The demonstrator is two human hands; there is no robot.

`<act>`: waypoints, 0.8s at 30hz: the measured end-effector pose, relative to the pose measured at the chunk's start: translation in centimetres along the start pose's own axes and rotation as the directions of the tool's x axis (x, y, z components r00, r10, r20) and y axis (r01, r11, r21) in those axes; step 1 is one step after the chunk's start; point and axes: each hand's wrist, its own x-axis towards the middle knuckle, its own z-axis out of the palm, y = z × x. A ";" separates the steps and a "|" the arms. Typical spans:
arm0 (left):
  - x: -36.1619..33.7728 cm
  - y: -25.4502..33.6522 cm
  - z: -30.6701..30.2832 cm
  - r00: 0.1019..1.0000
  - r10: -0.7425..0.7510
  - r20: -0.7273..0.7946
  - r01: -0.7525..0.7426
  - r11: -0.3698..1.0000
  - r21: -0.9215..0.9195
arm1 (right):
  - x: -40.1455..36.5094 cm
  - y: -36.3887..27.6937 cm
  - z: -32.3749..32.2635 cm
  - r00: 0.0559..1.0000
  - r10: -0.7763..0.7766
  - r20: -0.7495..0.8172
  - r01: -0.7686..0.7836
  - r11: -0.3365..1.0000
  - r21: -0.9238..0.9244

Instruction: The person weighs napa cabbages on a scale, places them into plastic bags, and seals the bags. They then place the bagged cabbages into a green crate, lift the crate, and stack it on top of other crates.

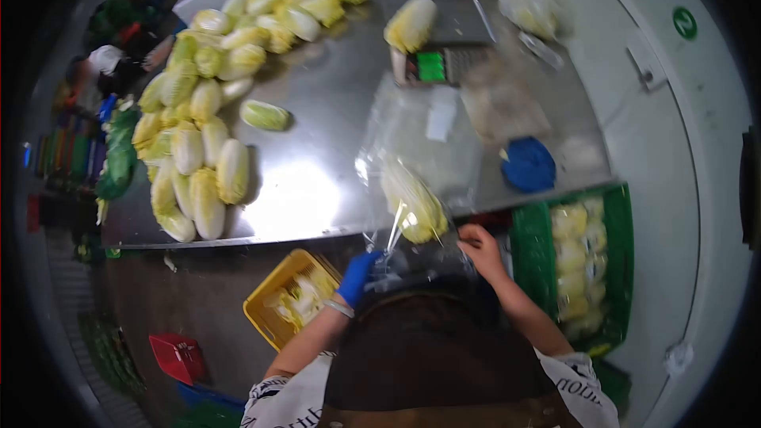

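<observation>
Pale yellow-green oblong cabbage (414,204) lies inside a clear, crinkly plastic bag (374,168) at the near edge of the shiny steel table (333,95), approx 6 o'clock. A loose cabbage pile (198,150) runs from 9 to 11 o'clock. There is a green plastic crate (529,261) w/ bagged heads at 4 and a yellow crate (269,301) at 7. The blue-gloved left hand (358,273) and bare right hand (479,247) sit just below the table edge, fingers curled tight on the bag's mouth.

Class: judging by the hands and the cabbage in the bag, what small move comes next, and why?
Probably twist the clear bag shut at its mouth: the cabbage lies inside it; the left hand and right hand both pinch its near end.
</observation>
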 end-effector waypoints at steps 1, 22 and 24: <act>0.4 -0.3 0.0 0.999 0.043 0.008 -0.044 0.998 0.035 | -0.5 -1.5 0.3 0.999 0.051 -0.010 -0.049 0.993 0.108; -3.7 0.6 0.5 0.723 0.426 0.544 -0.633 0.093 0.769 | -0.8 -7.8 11.9 0.668 -0.412 0.619 0.738 0.477 -0.478; -3.1 0.0 -0.5 0.757 0.404 0.514 -0.608 0.146 0.781 | -0.3 -7.6 12.3 0.611 -0.401 0.683 0.783 0.432 -0.447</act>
